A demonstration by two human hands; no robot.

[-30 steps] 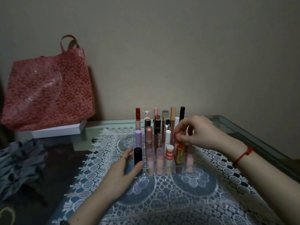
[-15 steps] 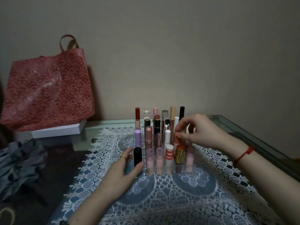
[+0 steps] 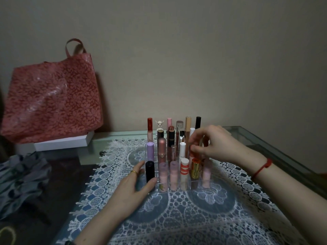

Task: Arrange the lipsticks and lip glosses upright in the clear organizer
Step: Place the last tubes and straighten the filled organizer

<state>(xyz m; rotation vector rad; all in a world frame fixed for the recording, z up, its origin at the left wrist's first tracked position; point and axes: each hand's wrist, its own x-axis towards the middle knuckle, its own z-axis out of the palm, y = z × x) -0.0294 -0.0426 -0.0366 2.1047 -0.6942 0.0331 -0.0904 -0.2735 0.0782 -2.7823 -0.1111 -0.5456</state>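
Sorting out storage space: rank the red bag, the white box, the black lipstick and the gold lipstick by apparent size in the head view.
1. red bag
2. white box, partly hidden by the bag
3. black lipstick and gold lipstick: too alike to rank

We read it as a home room: lace cloth (image 3: 177,218) on glass table (image 3: 265,137), red tote (image 3: 53,99) against plain wall, crumpled clothes (image 3: 19,177).

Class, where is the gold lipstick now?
Head view: the gold lipstick stands in the clear organizer's front row, toward its right, between the striped white tube and a pink tube.
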